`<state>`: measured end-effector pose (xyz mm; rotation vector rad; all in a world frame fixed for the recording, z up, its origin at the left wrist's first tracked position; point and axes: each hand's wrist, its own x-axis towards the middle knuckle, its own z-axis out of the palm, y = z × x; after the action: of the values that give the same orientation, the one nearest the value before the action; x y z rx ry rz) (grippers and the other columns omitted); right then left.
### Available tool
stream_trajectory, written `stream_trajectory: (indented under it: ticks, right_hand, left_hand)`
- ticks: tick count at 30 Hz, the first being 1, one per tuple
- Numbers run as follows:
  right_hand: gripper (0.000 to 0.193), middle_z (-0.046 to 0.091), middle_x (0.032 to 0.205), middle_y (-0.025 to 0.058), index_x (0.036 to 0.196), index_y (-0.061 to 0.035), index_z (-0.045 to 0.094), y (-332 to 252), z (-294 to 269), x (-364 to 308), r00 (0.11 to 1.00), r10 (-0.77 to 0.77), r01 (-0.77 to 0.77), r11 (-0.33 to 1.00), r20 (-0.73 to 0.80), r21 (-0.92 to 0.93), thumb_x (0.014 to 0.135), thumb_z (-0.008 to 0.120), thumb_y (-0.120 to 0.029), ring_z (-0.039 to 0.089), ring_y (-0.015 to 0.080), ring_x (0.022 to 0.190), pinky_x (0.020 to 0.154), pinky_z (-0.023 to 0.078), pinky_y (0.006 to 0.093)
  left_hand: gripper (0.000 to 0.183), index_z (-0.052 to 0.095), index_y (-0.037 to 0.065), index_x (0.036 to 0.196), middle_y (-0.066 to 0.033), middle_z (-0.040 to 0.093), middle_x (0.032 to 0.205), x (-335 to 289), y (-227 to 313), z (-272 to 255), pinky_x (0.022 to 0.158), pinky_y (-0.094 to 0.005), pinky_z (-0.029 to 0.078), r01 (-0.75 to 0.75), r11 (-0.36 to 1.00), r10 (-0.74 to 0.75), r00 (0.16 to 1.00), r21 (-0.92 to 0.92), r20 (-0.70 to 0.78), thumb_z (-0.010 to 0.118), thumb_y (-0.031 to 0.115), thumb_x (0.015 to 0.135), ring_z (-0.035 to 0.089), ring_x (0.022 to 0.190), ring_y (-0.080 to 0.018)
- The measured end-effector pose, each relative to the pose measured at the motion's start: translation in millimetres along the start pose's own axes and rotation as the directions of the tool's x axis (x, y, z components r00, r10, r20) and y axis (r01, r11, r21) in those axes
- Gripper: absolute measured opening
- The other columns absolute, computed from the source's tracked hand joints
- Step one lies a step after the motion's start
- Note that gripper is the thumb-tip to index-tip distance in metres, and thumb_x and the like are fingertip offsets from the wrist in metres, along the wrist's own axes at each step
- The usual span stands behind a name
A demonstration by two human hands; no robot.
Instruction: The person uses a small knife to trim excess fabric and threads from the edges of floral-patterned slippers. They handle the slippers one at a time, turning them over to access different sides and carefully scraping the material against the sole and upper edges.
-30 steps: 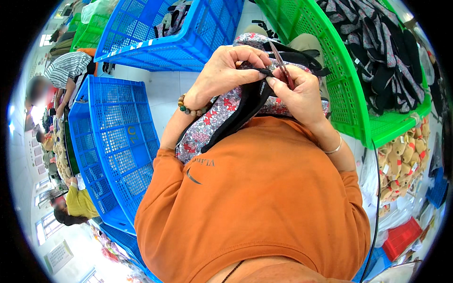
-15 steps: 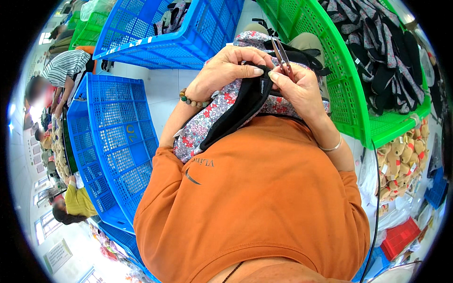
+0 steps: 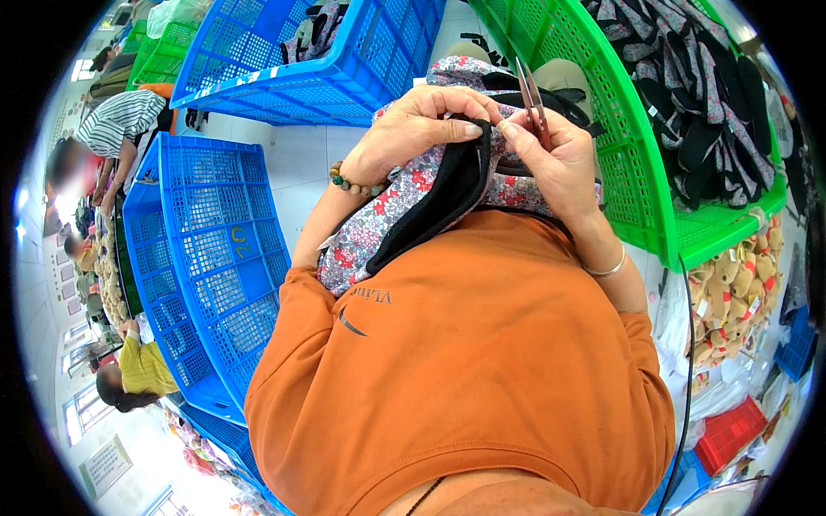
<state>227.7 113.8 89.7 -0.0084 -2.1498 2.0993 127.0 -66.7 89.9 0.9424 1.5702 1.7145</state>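
Note:
A floral cloth piece (image 3: 348, 249) in grey, red and white, with black fabric (image 3: 439, 198) along it, lies across my lap. My left hand (image 3: 403, 133) is closed, thumb and fingers pinching the black fabric's upper end. Close beside it, my right hand (image 3: 559, 163) pinches at the same edge between thumb and forefinger; what exactly lies between those fingertips is too small to make out. That right hand also holds a pair of thread snips (image 3: 533, 101), their blades parted and pointing up, away from the cloth. More floral and black cloth bunches behind both hands.
A green crate (image 3: 637, 181) at the right holds piled floral and black pieces (image 3: 693, 112). Blue crates stand at the left (image 3: 228, 249) and far side (image 3: 370, 77). Tan plush items (image 3: 736, 297) and a red crate (image 3: 731, 434) lie farther right. Two people work at the left.
My right hand and the snips have shifted slightly right and up, the blades turning more upright. The black fabric has twisted, so its small label no longer shows. My left hand keeps its pinch.

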Motion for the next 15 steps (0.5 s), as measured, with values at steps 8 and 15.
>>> stream_trajectory:
  ticks: [8,15]
  right_hand:
    - [0.013,0.06,0.072,0.0106,0.092,0.0009,0.065,-9,-4,9,0.919,-0.378,0.391,0.832,0.114,-0.392,0.08,0.064,-0.004,0.056,0.0187,0.059,0.056,0.045,0.0262]
    - [0.011,0.059,0.072,0.0105,0.085,0.0019,0.061,4,-8,17,0.953,-0.301,0.269,0.88,-0.021,-0.391,0.078,0.065,-0.006,0.054,0.0173,0.058,0.055,0.045,0.027]
  left_hand:
    - [0.011,0.065,-0.003,0.094,-0.0083,0.063,0.109,0,9,4,0.092,-0.0267,0.045,0.094,0.996,-0.094,0.996,-0.002,0.008,0.061,-0.001,0.084,0.057,0.102,-0.0163]
    - [0.011,0.065,-0.003,0.093,-0.0081,0.064,0.105,1,6,5,0.091,-0.0264,0.045,0.014,1.0,-0.014,1.0,-0.015,0.015,0.06,-0.002,0.083,0.057,0.1,-0.0156]
